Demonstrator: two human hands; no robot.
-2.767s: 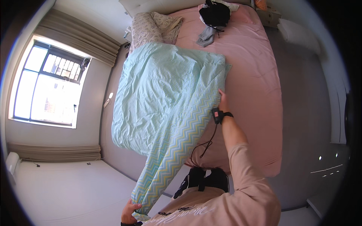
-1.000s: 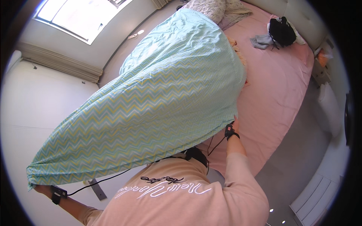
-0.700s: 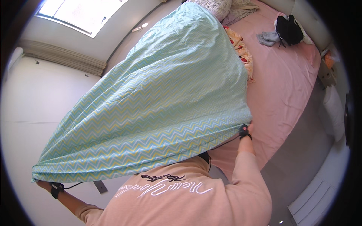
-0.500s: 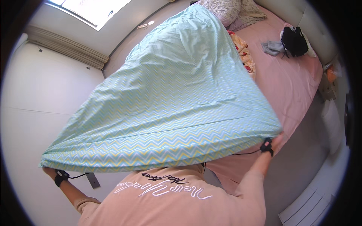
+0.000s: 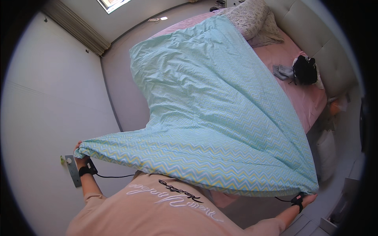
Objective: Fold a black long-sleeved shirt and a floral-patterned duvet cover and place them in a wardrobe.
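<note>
Turquoise zigzag duvet (image 5: 220,118) stretched over pink bed (image 5: 303,94) between both hands.

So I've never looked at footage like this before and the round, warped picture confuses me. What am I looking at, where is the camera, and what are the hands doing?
There is no machine here: a person works with two bare hands. The camera sits on the person's head and looks down, so the peach shirt at the bottom is their own. Its very wide lens bends straight edges and darkens the corners.

Below lies a bed with a pink sheet and a padded headboard. A mint quilt with a zigzag pattern is spread over it, reaching a speckled pillow. A black bag and a grey cloth lie on the sheet.

The left hand grips one near corner of the quilt, and the right hand holds the other, arms stretched wide apart. Each wrist wears a black band with a thin cable.
</note>
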